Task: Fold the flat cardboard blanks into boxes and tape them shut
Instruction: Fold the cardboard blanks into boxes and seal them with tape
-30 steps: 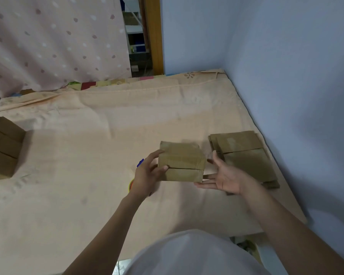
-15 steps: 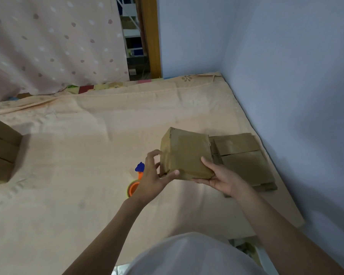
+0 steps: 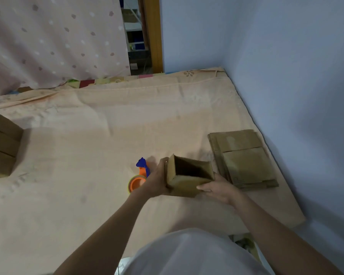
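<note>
We hold the opened cardboard box (image 3: 189, 176) above the bed (image 3: 87, 145), its open end facing away from us. Our left hand (image 3: 157, 180) grips its left wall, and our right hand (image 3: 219, 188) clasps the lower right corner, fingers (image 3: 204, 187) seemingly curled underneath. The flat blanks (image 3: 243, 158) lie just right; the tape dispenser (image 3: 139, 177) sits beside our left hand.

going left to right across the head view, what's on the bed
stacked finished boxes → tape dispenser → left hand → opened box held by both hands → right hand → pile of flat blanks
</note>
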{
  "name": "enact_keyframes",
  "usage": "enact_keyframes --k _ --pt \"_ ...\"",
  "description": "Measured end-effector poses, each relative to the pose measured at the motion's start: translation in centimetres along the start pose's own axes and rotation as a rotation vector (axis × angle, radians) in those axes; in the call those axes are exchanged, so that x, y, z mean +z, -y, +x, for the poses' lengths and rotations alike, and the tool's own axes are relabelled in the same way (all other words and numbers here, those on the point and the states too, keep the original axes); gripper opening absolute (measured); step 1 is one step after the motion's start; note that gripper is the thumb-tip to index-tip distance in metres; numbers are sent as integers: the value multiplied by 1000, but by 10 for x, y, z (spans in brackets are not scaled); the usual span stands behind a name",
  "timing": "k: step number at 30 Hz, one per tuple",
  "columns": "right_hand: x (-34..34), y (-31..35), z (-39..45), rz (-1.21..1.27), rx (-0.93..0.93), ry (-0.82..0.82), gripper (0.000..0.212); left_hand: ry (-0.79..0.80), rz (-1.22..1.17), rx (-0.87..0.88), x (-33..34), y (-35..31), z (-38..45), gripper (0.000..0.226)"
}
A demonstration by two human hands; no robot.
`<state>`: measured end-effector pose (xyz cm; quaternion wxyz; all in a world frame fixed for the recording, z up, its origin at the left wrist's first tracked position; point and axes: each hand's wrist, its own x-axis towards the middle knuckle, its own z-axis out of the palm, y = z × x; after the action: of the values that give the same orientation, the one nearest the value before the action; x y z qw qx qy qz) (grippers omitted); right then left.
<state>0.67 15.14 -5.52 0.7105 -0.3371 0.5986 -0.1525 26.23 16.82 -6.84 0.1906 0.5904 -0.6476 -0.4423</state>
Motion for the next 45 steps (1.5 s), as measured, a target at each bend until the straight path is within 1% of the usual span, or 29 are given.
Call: enact_keyframes --k 2,4,6,8,10,11,12,13,14,15,17,18,19,21,23,25,27,28,30,31,34,35,37,38,39,40,43,44,45 --pt "9 -7 1 -80 -29 -69 66 -80 78 24 19 16 -7 107" --pt "17 -12 0 -221 -65 -91 68 -137 114 -26 31 27 -20 110" --pt "19 -13 -3 -294 -69 -56 68 -139 110 -67 36 34 -27 99" --pt "18 -13 -7 -274 -45 28 70 -145 92 -70 36 36 -30 88" --pt "19 -11 -11 -222 -20 86 70 -111 57 -122 28 40 -29 93" --pt "19 -9 -12 -181 -13 100 67 -73 46 -170 22 39 -28 95" --pt "18 -8 -12 -141 -8 100 65 -37 38 -215 16 40 -28 92" --pt "19 -6 -13 -105 -2 87 67 -15 5 -249 11 39 -28 83" --pt "19 -4 -13 -89 10 58 73 -5 -95 -271 7 38 -29 72" --pt "20 -3 -12 -86 24 17 79 -9 -271 -315 3 34 -31 61" --pt "21 -1 -11 -84 69 -50 80 -94 -640 -480 -1 28 -33 33" --pt "22 -1 -10 -88 90 -69 78 -150 -757 -545 -2 25 -33 21" --pt "23 0 -10 -105 94 -80 74 -189 -764 -580 -2 25 -31 21" --pt "26 3 -12 -215 23 -117 60 -191 -765 -596 -1 24 -32 30" --pt "29 4 -12 -432 -153 -232 46 -148 -748 -571 1 23 -35 37" --pt "32 4 -14 -614 -348 -352 40 -133 -720 -558 5 25 -36 41" --pt "35 3 -15 -830 -491 -385 33 -134 -710 -541 7 23 -36 41" --pt "37 1 -13 -945 -520 -374 31 -139 -710 -537 8 22 -36 41" --pt "41 3 -12 -1076 -491 -341 31 -141 -719 -537 7 19 -37 40" --pt "43 5 -13 -1089 -453 -328 35 -142 -726 -543 7 18 -37 39" --pt "51 11 -15 -1133 -344 -261 71 -150 -754 -548 7 19 -37 35" --pt "54 13 -16 -1166 -332 -241 80 -148 -743 -548 7 19 -37 35" --pt "59 13 -17 -1191 -325 -215 84 -147 -732 -541 8 20 -36 38" --pt "60 13 -17 -1182 -330 -202 82 -150 -744 -542 8 20 -36 38" --pt "61 12 -15 -1160 -344 -200 75 -155 -757 -548 8 20 -37 38" --pt "61 10 -12 -1111 -367 -217 62 -161 -773 -552 7 20 -38 37" --pt "57 6 -7 -951 -423 -331 14 -154 -769 -535 6 25 -40 32" --pt "54 5 -7 -937 -414 -355 8 -149 -758 -521 6 26 -41 28" --pt "50 4 -6 -934 -400 -368 11 -151 -743 -514 7 27 -41 25"
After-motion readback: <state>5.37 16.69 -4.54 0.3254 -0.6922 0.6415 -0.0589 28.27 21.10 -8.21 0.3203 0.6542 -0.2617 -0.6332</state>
